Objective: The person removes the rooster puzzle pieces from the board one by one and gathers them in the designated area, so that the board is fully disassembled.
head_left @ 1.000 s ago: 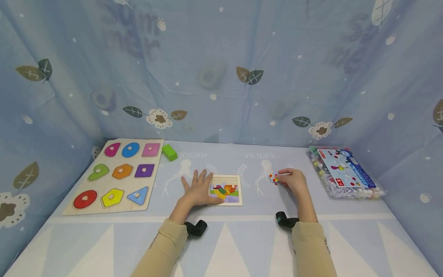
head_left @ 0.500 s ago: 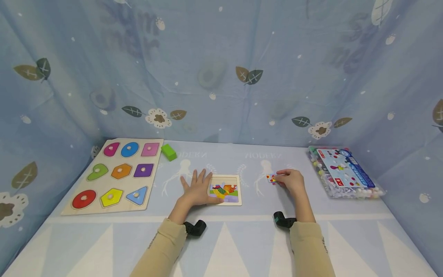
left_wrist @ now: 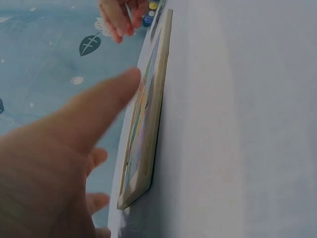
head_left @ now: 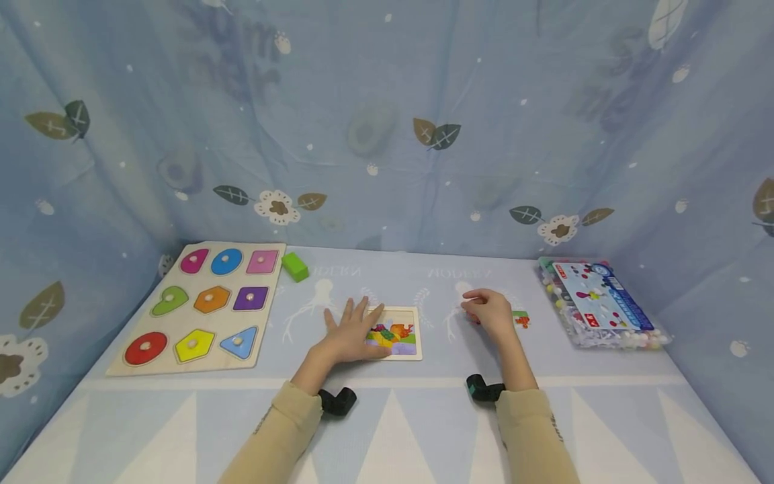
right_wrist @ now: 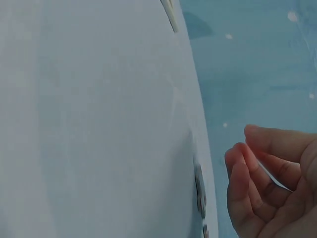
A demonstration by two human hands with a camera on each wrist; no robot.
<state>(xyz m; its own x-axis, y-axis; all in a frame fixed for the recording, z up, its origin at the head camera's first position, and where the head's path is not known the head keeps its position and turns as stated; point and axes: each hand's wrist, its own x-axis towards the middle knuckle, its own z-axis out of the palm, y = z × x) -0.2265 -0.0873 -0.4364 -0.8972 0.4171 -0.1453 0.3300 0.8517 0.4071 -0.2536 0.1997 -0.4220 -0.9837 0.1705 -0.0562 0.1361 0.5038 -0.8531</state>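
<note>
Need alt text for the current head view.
A person's left hand lies spread over the left edge of a framed puzzle, right hand by loose pieces. Also on the table: shape board and green block at left, bead box at right; blue curtain behind.

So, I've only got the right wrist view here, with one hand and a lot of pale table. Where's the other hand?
Observer: In the head view, the left hand is spread out at the left side of a small puzzle.

Visitor: Oh! And what's just to the right of the right hand?

Observer: A flat piece; seen from above, its face shows green and orange-red.

Visitor: Funny, I get no such colours from here. Anything over on the far left?

Observer: Yes, a board with nine knobbed shapes in different forms and colours.
</note>
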